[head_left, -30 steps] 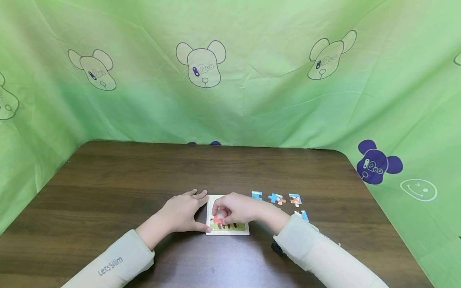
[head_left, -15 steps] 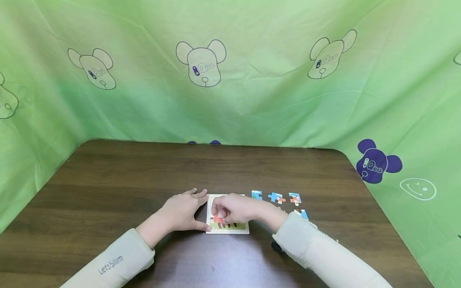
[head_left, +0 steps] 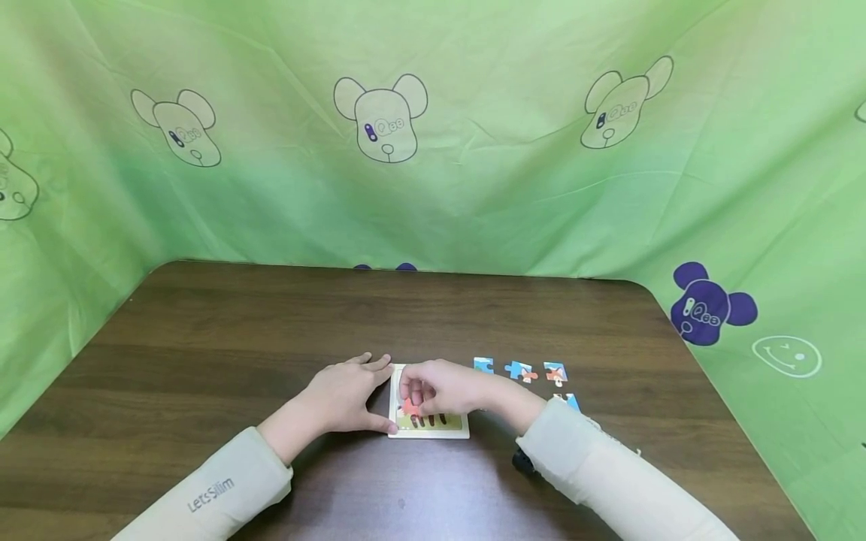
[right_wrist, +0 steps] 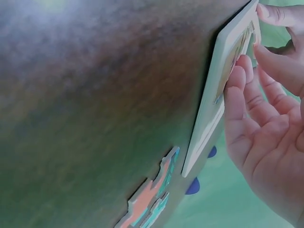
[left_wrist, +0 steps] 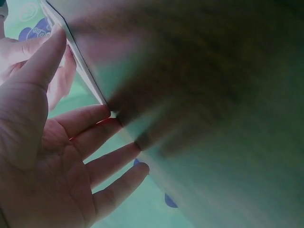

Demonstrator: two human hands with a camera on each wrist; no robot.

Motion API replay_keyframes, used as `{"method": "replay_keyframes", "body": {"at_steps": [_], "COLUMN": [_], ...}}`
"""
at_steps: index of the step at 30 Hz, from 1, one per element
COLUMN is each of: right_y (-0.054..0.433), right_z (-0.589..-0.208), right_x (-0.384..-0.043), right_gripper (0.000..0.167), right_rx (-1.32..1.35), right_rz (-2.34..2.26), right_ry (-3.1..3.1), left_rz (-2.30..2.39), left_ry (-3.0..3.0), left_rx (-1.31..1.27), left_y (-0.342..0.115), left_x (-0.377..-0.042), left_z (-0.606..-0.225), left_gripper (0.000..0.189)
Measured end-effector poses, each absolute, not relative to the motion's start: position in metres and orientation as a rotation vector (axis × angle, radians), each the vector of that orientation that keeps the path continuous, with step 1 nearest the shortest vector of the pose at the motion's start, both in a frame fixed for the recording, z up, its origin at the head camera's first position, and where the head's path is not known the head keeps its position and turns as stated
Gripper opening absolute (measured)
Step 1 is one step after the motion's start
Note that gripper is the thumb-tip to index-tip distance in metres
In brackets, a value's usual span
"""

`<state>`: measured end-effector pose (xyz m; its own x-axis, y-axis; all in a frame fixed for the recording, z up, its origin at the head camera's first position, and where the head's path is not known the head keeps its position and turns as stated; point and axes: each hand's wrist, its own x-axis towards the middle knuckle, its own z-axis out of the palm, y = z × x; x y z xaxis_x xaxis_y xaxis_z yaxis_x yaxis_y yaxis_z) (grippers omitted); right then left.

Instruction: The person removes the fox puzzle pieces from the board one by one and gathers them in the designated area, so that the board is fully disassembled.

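A small puzzle board (head_left: 433, 434) with a pale rim lies on the table; green ground and dark stripe-like legs show in its lower picture. My left hand (head_left: 348, 394) rests at its left side with fingers spread, the thumb touching the lower left corner and fingertips near the upper left. Over the board, my right hand (head_left: 443, 389) has curled fingers and pinches a red puzzle piece (head_left: 410, 406) at the left of the picture. That hand hides much of the board's upper part. In the right wrist view, the fingertips are close against the board (right_wrist: 209, 90).
Loose puzzle pieces lie right of the board: a blue one (head_left: 483, 365), a blue and orange one (head_left: 521, 372), another (head_left: 555, 373) and a partly hidden one (head_left: 572, 401) by the right sleeve. A green printed curtain (head_left: 460, 203) hangs behind the brown table (head_left: 271, 315).
The right fingertips and the red puzzle piece have shifted slightly upward over the board. My left hand stays in place, and the loose pieces have not moved.
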<state>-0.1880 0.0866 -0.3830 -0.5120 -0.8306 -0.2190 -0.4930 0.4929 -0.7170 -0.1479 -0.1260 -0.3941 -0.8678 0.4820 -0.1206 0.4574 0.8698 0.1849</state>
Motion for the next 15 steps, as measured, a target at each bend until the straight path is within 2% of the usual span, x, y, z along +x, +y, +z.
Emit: {"method": "replay_keyframes", "body": {"at_steps": [15], "right_y": [0.0879], "right_z": [-0.3829], "right_x": [-0.1870], "right_gripper": [0.015], "right_rx": [-1.025], "right_rz": [-0.943], "right_ry": [2.124], "left_rz": [0.229], "left_ry": [2.871], "left_rx": [0.718], "left_y": [-0.1257], "left_x": [-0.1476], "left_z": [-0.3934], "left_gripper": [0.095]}}
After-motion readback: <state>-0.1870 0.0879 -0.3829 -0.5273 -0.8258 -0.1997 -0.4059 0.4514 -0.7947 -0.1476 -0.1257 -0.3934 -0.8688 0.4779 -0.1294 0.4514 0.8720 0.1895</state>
